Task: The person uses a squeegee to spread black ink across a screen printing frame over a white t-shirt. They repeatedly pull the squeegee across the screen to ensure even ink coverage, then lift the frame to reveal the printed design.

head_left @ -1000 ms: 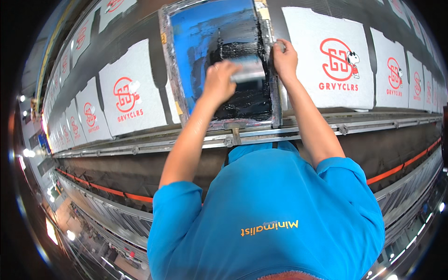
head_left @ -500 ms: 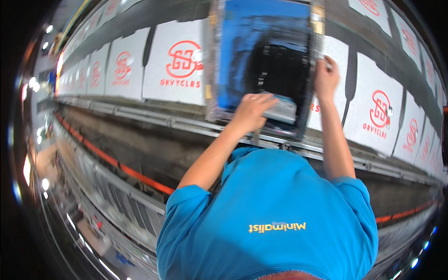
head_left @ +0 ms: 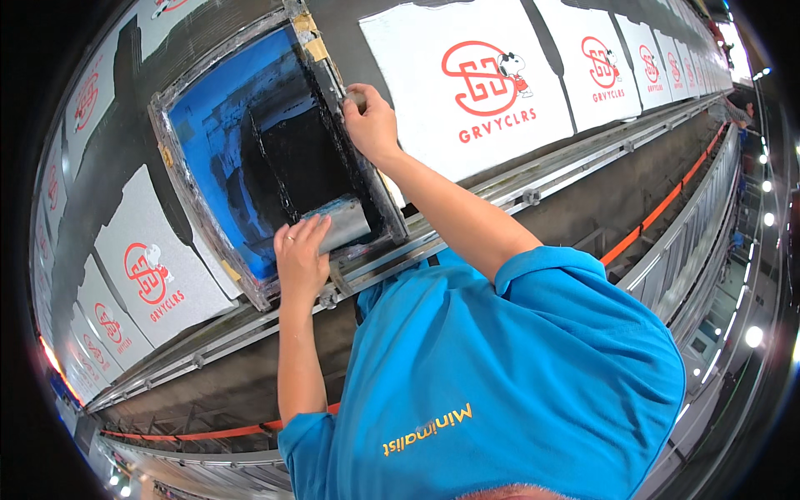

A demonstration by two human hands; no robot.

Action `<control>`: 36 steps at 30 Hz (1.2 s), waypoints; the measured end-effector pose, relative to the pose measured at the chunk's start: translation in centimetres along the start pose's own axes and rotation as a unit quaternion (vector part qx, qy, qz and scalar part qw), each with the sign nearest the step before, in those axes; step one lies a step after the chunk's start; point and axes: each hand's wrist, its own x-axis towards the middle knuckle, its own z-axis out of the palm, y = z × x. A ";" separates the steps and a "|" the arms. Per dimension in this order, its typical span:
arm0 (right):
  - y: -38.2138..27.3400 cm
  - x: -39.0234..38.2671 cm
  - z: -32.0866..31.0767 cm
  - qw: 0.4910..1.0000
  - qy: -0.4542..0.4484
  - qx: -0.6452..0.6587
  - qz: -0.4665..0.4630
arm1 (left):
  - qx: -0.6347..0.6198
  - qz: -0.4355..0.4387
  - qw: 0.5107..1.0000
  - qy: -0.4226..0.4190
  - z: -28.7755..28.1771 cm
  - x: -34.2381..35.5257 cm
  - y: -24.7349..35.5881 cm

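Note:
A screen printing frame (head_left: 193,218) with blue mesh and a black ink area lies tilted on the long printing table. Near its front edge, a squeegee (head_left: 348,223) with a broad grey metal body rests inside the frame. My left hand (head_left: 302,254) has its fingers over the squeegee's left end; the fingertips lie on top of it. At the frame's right side, my right hand (head_left: 373,127) is closed on the edge, thumb and fingers curled. Exactly what lies beneath those fingers is partly hidden.
White fabric panels with red prints run along the table on both sides, one panel (head_left: 467,75) just right of the frame. A metal rail (head_left: 533,193) follows the table's front edge. Below runs an orange strip (head_left: 658,208).
My view has swung round, and the frame now appears farther left and tilted. The panel on its right shows its whole print. My left hand stays on the squeegee, my right at the frame's side.

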 end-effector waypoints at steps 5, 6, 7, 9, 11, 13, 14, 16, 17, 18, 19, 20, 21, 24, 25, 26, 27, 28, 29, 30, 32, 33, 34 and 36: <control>0.9 0.0 2.0 0.998 -0.006 -0.056 -0.021 | -0.007 0.023 0.999 0.048 -5.1 4.8 -3.5; 1.1 0.1 1.8 0.998 -0.007 -0.052 -0.020 | -0.011 0.029 0.998 0.057 -5.5 6.4 -4.4; 1.1 0.2 1.4 0.998 -0.002 -0.054 -0.012 | -0.023 0.039 0.997 0.061 -6.1 8.5 -5.3; 1.2 0.1 1.6 0.995 0.020 -0.095 -0.022 | -0.032 0.002 0.999 0.014 -8.0 12.6 -6.2; 1.5 0.1 1.8 0.997 0.001 -0.072 -0.018 | -0.005 0.024 0.999 0.046 -8.2 15.9 -8.5; 2.1 0.6 1.7 0.999 -0.031 -0.037 0.001 | -0.021 -0.006 0.999 0.025 -7.8 18.5 -10.9; 2.5 1.5 1.6 0.999 -0.029 -0.035 0.004 | -0.014 -0.017 1.000 -0.008 -8.2 19.6 -11.1; -0.1 1.4 1.6 0.969 0.056 -0.178 -0.160 | -0.037 -0.048 0.998 -0.033 -8.3 20.0 -11.4; -3.0 2.4 1.5 0.939 0.059 -0.171 -0.293 | -0.048 -0.061 0.996 -0.046 -8.5 20.2 -11.3; -5.2 3.4 1.7 0.891 0.059 -0.160 -0.420 | -0.032 -0.066 0.996 -0.048 -8.7 20.3 -11.0; -6.9 3.9 2.2 0.875 -0.036 -0.215 -0.432 | -0.016 -0.069 0.996 -0.050 -8.9 20.5 -10.6; -8.3 4.5 3.0 0.848 -0.131 -0.266 -0.440 | 0.001 -0.073 0.996 -0.051 -9.1 20.8 -10.5; -9.2 4.9 3.9 0.809 -0.226 -0.315 -0.442 | 0.021 -0.069 0.997 -0.039 -9.0 21.0 -10.7; -8.3 5.0 6.7 0.778 -0.255 -0.444 -0.364 | 0.062 -0.060 0.996 -0.007 -7.7 20.7 -11.1; -7.4 4.3 6.6 0.782 -0.241 -0.426 -0.386 | 0.056 -0.050 0.997 0.012 -7.1 19.9 -10.7; -6.3 3.4 6.0 0.786 -0.226 -0.407 -0.407 | 0.051 -0.040 0.997 0.031 -6.5 18.8 -10.0; -5.3 2.2 5.3 0.789 -0.210 -0.388 -0.428 | 0.046 -0.029 0.997 0.050 -6.0 17.6 -9.4; -4.3 0.5 4.7 0.780 -0.224 -0.398 -0.428 | 0.050 -0.014 0.997 0.059 -4.7 15.8 -9.1; -3.2 -1.4 3.9 0.770 -0.235 -0.408 -0.430 | 0.078 -0.004 0.996 0.054 -3.4 13.6 -8.4; -2.3 -3.7 3.0 0.772 -0.250 -0.410 -0.416 | 0.063 -0.019 0.997 0.031 -3.1 11.3 -6.9; -0.8 -8.3 1.1 0.780 -0.266 -0.393 -0.408 | 0.041 -0.040 0.998 0.011 -1.8 6.8 -4.7; -0.3 -10.1 0.2 0.787 -0.271 -0.377 -0.408 | 0.012 -0.028 0.999 0.034 -0.8 4.9 -4.2; -0.1 -11.2 -0.4 0.789 -0.278 -0.366 -0.407 | -0.001 -0.031 0.999 0.024 -0.7 3.7 -3.5; 0.2 -11.8 -0.8 0.794 -0.289 -0.345 -0.407 | -0.012 -0.041 0.998 -0.041 -1.7 3.9 -3.6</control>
